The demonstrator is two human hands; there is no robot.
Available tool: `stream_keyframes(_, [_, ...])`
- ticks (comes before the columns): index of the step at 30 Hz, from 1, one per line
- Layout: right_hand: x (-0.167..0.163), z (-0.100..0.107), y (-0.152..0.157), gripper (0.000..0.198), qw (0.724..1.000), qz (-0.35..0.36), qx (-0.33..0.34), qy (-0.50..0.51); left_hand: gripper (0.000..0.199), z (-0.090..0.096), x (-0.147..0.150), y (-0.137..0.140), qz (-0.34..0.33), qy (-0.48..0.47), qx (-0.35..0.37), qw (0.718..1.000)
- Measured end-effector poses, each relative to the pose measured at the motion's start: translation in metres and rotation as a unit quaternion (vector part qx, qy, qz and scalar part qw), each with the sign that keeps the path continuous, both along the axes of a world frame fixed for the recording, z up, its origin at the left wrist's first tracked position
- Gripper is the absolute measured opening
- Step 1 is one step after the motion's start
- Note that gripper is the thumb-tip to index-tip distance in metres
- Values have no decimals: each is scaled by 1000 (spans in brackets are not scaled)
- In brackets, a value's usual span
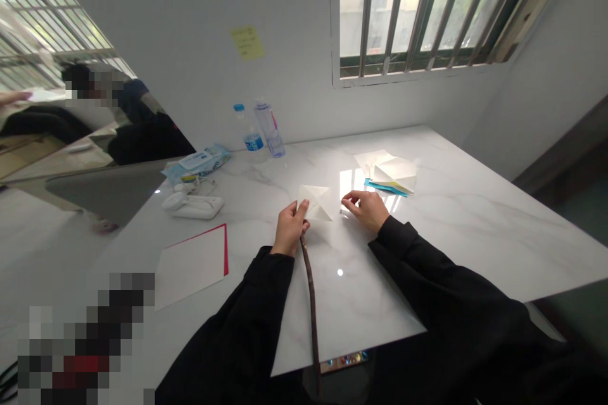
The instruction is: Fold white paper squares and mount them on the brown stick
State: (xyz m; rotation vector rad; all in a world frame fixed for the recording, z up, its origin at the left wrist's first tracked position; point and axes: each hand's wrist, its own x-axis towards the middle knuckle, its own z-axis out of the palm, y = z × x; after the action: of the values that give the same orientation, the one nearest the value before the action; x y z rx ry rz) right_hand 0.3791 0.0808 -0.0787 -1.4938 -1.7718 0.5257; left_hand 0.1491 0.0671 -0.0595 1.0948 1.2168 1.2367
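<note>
My left hand (pixel 289 228) is closed around a folded piece of white paper (pixel 317 199), with the thumb pressed on its left side. Diagonal creases run across the paper. A thin brown stick (pixel 311 294) comes out below the same hand and runs down past the table's front edge; its top end is hidden by the hand. Just right of the paper, my right hand (pixel 368 209) is pinched, thumb against fingertips. A tiny dark speck shows below those fingertips, too small to name, and whether they grip it is unclear.
Creased white sheets (pixel 387 168) lie on a blue piece (pixel 389 188) at the back right. Left are a white sheet with a red edge (pixel 194 262), a white device (pixel 194 205) and a wipes pack (pixel 197 161). Two bottles (pixel 254 139) stand by the wall. Another person sits far left.
</note>
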Motion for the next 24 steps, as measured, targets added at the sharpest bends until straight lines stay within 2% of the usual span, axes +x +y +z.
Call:
stream_keyframes(2, [-5,7,-6,36,998,33,8,49,56,2,2,-2,-6,-3,0,1000])
stream_keyframes(6, [-17,14,-18,102,990,71,-29,121,59,3,6,-5,-33,-5,3,999])
stream_keyframes(8, [-22,14,-22,117,991,58,-31,119,61,3,9,-6,-50,-3,8,999])
stream_keyframes(13, [-26,15,-24,101,996,-4,14,93,57,-3,11,-6,-69,20,19,997])
stream_keyframes(18, [-24,21,-23,88,991,-37,23,124,65,-9,8,-6,-74,156,103,980])
stream_keyframes(22, [-24,20,-24,82,985,-31,-9,171,50,-10,8,-6,-6,202,116,972])
stream_keyframes(24, [-24,18,-24,84,982,-25,-22,184,41,-10,7,-3,23,158,98,982])
